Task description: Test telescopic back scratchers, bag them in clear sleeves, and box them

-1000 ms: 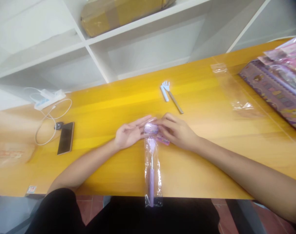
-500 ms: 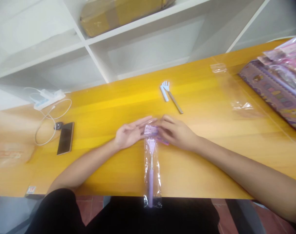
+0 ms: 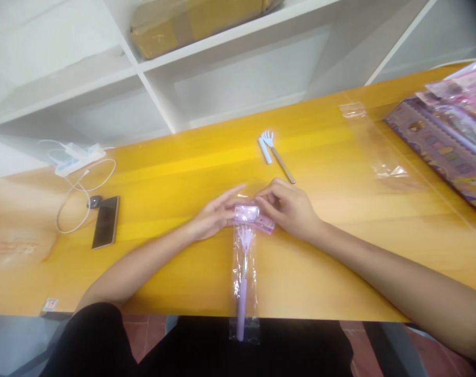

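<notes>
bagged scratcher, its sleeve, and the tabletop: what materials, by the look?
Bagged scratcher: matte lilac handle, probably plastic; the middle shaft looks thin, maybe metal. Sleeve: clear glossy film, it glints and creases. Tabletop: yellow-orange with faint grain, likely varnished wood or laminate, sheen from the light. Both hands pinch its header card.

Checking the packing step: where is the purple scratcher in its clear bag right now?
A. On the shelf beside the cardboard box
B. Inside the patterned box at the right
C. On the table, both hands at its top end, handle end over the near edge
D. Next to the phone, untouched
C: the bag lies on the table, with the left hand and right hand at its folded top and its lower end past the near edge.
</notes>
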The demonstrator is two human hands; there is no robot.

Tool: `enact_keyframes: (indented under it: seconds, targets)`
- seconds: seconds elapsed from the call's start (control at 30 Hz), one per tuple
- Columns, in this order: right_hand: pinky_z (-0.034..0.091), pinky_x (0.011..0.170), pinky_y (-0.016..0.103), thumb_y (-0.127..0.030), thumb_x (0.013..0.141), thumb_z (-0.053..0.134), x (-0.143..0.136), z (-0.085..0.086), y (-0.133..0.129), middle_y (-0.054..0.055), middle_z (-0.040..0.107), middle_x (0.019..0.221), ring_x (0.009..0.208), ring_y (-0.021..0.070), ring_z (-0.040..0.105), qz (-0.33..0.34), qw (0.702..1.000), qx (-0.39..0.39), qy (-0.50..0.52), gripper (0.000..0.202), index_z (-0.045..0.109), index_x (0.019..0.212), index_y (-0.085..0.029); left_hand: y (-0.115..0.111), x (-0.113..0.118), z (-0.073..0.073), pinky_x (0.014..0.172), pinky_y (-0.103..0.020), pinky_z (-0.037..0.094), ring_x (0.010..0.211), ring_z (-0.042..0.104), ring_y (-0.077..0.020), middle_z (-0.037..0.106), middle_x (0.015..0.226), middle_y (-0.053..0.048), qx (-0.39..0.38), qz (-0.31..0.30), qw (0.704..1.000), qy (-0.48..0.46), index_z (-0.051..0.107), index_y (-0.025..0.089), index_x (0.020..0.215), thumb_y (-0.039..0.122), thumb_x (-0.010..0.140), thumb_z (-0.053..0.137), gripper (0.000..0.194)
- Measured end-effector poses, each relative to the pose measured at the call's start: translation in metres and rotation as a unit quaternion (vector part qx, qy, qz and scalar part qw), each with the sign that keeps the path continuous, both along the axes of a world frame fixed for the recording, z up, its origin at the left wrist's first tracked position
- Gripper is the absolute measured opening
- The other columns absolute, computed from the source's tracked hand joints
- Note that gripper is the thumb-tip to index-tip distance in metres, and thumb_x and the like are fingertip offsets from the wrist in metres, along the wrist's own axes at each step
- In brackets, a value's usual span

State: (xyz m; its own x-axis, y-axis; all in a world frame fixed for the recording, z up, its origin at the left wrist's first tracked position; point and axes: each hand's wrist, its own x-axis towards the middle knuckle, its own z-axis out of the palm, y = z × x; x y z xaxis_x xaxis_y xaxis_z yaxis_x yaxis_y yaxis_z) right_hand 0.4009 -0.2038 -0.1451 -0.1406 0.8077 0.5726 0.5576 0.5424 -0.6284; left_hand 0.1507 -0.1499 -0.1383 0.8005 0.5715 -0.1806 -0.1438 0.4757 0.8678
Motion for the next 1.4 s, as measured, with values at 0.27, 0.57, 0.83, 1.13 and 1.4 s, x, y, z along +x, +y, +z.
enact_keyframes:
  seconds: [0.27, 0.57, 0.83, 1.13, 1.4]
  targets:
    - [0.044, 0.061, 0.030, -0.021, 0.106, 0.063, -0.002, 0.005, -0.005, 0.001, 0.055, 0.078, 0.067, 0.0145, 0.053, 0.023, 0.999, 0.030, 0.009, 0.009, 0.067, 0.098, -0.021, -0.004, 0.001, -0.009, 0.096, -0.034, 0.057, 0.109, 0.077, -0.0244, 0.078, 0.131, -0.015, 0.118, -0.020, 0.987, 0.104, 0.073, 0.021, 0.141, 0.052, 0.093, 0.084, 0.058]
    - [0.046, 0.058, 0.025, -0.021, 0.104, 0.064, -0.002, -0.006, -0.006, 0.002, 0.063, 0.089, 0.066, 0.0110, 0.059, 0.134, 0.990, 0.018, -0.048, 0.007, 0.070, 0.109, -0.021, -0.004, 0.000, -0.012, 0.099, -0.036, 0.057, 0.104, 0.078, -0.0237, 0.081, 0.118, -0.013, 0.058, 0.015, 0.993, 0.098, 0.078, 0.017, 0.122, 0.047, 0.087, 0.091, 0.047]
    - [0.044, 0.058, 0.025, -0.023, 0.109, 0.060, 0.001, -0.004, -0.005, 0.002, 0.066, 0.087, 0.066, 0.0113, 0.058, 0.108, 0.977, 0.106, -0.152, 0.011, 0.069, 0.104, -0.021, -0.004, 0.000, -0.007, 0.091, -0.035, 0.060, 0.098, 0.080, -0.0245, 0.081, 0.114, -0.015, 0.006, 0.016, 0.997, 0.079, 0.078, 0.015, 0.119, 0.041, 0.079, 0.096, 0.050]
    - [0.045, 0.063, 0.030, -0.023, 0.111, 0.058, 0.000, 0.006, -0.007, 0.002, 0.063, 0.085, 0.068, 0.0148, 0.056, 0.108, 0.953, 0.178, -0.220, 0.011, 0.066, 0.104, -0.021, -0.003, 0.000, -0.007, 0.085, -0.030, 0.059, 0.092, 0.077, -0.0197, 0.080, 0.109, -0.012, -0.016, 0.029, 0.997, 0.071, 0.082, 0.016, 0.114, 0.041, 0.078, 0.098, 0.047]
    - [0.042, 0.065, 0.031, -0.021, 0.114, 0.055, 0.002, 0.013, -0.010, 0.002, 0.062, 0.084, 0.069, 0.0146, 0.051, 0.126, 0.925, 0.217, -0.285, 0.012, 0.066, 0.112, -0.016, -0.001, -0.002, -0.013, 0.093, -0.031, 0.056, 0.099, 0.076, -0.0196, 0.080, 0.116, -0.013, 0.095, 0.003, 0.987, 0.127, 0.079, 0.015, 0.122, 0.044, 0.085, 0.093, 0.049]
